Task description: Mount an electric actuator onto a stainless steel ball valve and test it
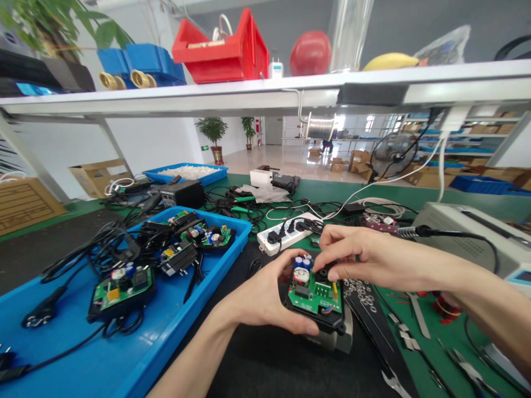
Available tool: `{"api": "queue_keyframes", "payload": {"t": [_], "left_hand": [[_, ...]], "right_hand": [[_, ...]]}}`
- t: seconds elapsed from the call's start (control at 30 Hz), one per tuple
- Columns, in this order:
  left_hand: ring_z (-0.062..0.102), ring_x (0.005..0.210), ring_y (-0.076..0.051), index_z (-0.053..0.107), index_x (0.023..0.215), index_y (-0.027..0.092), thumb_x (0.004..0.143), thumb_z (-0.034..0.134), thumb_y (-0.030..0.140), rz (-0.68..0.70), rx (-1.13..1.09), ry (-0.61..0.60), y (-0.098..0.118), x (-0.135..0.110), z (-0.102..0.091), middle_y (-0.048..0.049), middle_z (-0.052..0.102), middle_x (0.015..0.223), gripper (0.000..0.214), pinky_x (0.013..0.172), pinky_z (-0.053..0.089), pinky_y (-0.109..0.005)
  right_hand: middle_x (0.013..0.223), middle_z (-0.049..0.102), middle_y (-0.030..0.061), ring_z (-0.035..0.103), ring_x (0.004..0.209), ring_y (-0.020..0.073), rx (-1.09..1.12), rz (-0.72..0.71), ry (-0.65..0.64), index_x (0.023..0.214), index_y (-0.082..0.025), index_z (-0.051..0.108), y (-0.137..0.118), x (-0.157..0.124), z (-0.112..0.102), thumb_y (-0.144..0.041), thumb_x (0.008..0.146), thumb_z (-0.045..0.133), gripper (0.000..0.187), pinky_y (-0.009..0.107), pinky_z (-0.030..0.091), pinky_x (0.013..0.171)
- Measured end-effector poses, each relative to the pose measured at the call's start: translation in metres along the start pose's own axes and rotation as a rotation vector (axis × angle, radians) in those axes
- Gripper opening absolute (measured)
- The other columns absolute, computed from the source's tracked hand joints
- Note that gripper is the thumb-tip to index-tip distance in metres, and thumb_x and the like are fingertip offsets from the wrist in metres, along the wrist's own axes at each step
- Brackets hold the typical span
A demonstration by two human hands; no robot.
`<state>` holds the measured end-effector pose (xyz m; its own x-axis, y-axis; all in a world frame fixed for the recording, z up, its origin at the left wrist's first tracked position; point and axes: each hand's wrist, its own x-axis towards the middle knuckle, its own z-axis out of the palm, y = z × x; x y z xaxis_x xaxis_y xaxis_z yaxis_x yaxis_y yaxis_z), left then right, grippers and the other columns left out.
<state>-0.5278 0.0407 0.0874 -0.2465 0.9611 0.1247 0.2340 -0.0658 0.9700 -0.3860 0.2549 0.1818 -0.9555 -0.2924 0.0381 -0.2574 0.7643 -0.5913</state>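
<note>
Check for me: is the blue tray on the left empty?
No. The blue tray holds several green circuit boards in black housings, with black cables tangled over them.

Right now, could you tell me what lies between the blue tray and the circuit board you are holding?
In the head view, only bare black mat and your left hand lie between blue tray and circuit board.

Circuit board (317, 293) in the hands: printing too small to read.
Boards in the blue tray (124, 342): markings blurred, nothing legible.
Green sign (204, 148) on the far wall: glowing, characters not readable.
Cardboard boxes (97, 174) at left: no print that can be made out.
Grey instrument (468, 232) on the bench, right: display cut off by the edge, no figures readable.
Power strip (286, 235): no legible marking.
</note>
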Motion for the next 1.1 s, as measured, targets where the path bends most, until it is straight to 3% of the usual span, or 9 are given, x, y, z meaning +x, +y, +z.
{"api": "queue_keyframes", "payload": {"t": [0.23, 0.3, 0.47, 0.53, 0.7, 0.87, 1.03, 1.1], "left_hand": [[0.058, 0.138, -0.032, 0.050, 0.147, 0.023, 0.057, 0.102, 0.026, 0.056, 0.000, -0.054, 0.001, 0.005, -0.004, -0.0093, 0.061, 0.147, 0.104, 0.121, 0.043, -0.046], [0.061, 0.133, -0.031, 0.051, 0.146, 0.022, 0.060, 0.101, 0.029, 0.053, -0.024, -0.074, 0.000, 0.009, -0.005, -0.0095, 0.063, 0.143, 0.100, 0.119, 0.046, -0.046], [0.060, 0.136, -0.031, 0.046, 0.150, 0.022, 0.067, 0.099, 0.034, 0.007, -0.035, -0.113, 0.003, 0.024, -0.008, -0.0106, 0.063, 0.145, 0.099, 0.117, 0.048, -0.045], [0.059, 0.137, -0.031, 0.043, 0.152, 0.022, 0.071, 0.097, 0.037, -0.015, 0.029, -0.137, 0.006, 0.028, -0.012, -0.0110, 0.061, 0.148, 0.099, 0.116, 0.048, -0.044], [0.053, 0.143, -0.035, 0.036, 0.156, 0.024, 0.069, 0.096, 0.043, -0.021, 0.307, -0.229, 0.013, 0.031, -0.024, -0.0126, 0.054, 0.155, 0.107, 0.120, 0.045, -0.047], [0.051, 0.145, -0.035, 0.022, 0.162, 0.026, 0.070, 0.094, 0.047, -0.026, 0.350, -0.279, 0.014, 0.030, -0.026, -0.0126, 0.051, 0.158, 0.118, 0.122, 0.041, -0.047], [0.051, 0.145, -0.034, 0.025, 0.160, 0.027, 0.073, 0.094, 0.045, -0.057, 0.396, -0.267, 0.013, 0.029, -0.023, -0.0135, 0.051, 0.157, 0.113, 0.122, 0.043, -0.046], [0.053, 0.144, -0.033, 0.024, 0.160, 0.026, 0.075, 0.093, 0.043, -0.060, 0.347, -0.282, 0.011, 0.030, -0.023, -0.0136, 0.054, 0.153, 0.110, 0.120, 0.045, -0.047]], "right_hand": [[0.109, 0.059, 0.0016, 0.061, 0.099, 0.0162, 0.021, -0.018, -0.076, 0.119, -0.029, 0.079, 0.004, 0.004, -0.004, -0.034, 0.105, 0.061, 0.024, 0.030, 0.049, 0.091], [0.114, 0.063, 0.0020, 0.063, 0.104, 0.0173, 0.028, 0.000, -0.043, 0.127, -0.030, 0.076, 0.005, -0.002, -0.007, -0.035, 0.105, 0.061, 0.027, 0.031, 0.049, 0.094], [0.117, 0.073, 0.0044, 0.065, 0.090, 0.0188, 0.140, 0.231, 0.369, 0.128, -0.027, 0.074, 0.010, -0.036, -0.001, -0.053, 0.102, 0.062, 0.039, 0.033, 0.052, 0.080], [0.114, 0.075, 0.0054, 0.066, 0.089, 0.0202, 0.163, 0.333, 0.453, 0.124, -0.025, 0.075, 0.014, -0.052, 0.009, -0.060, 0.099, 0.063, 0.044, 0.035, 0.053, 0.079], [0.128, 0.073, 0.0074, 0.069, 0.109, 0.0258, 0.207, 0.462, 0.323, 0.143, -0.024, 0.064, 0.032, -0.071, 0.036, -0.063, 0.092, 0.073, 0.065, 0.040, 0.056, 0.096], [0.150, 0.063, 0.0133, 0.061, 0.133, 0.0347, 0.014, 0.527, 0.242, 0.154, -0.018, 0.056, 0.036, -0.069, 0.046, -0.056, 0.081, 0.084, 0.087, 0.049, 0.047, 0.115], [0.149, 0.065, 0.0091, 0.063, 0.133, 0.0324, 0.031, 0.502, 0.286, 0.154, -0.024, 0.055, 0.029, -0.071, 0.042, -0.056, 0.083, 0.083, 0.083, 0.046, 0.050, 0.112], [0.143, 0.069, 0.0072, 0.065, 0.128, 0.0310, 0.039, 0.463, 0.351, 0.147, -0.026, 0.062, 0.026, -0.071, 0.042, -0.057, 0.086, 0.081, 0.072, 0.044, 0.052, 0.109]]}}
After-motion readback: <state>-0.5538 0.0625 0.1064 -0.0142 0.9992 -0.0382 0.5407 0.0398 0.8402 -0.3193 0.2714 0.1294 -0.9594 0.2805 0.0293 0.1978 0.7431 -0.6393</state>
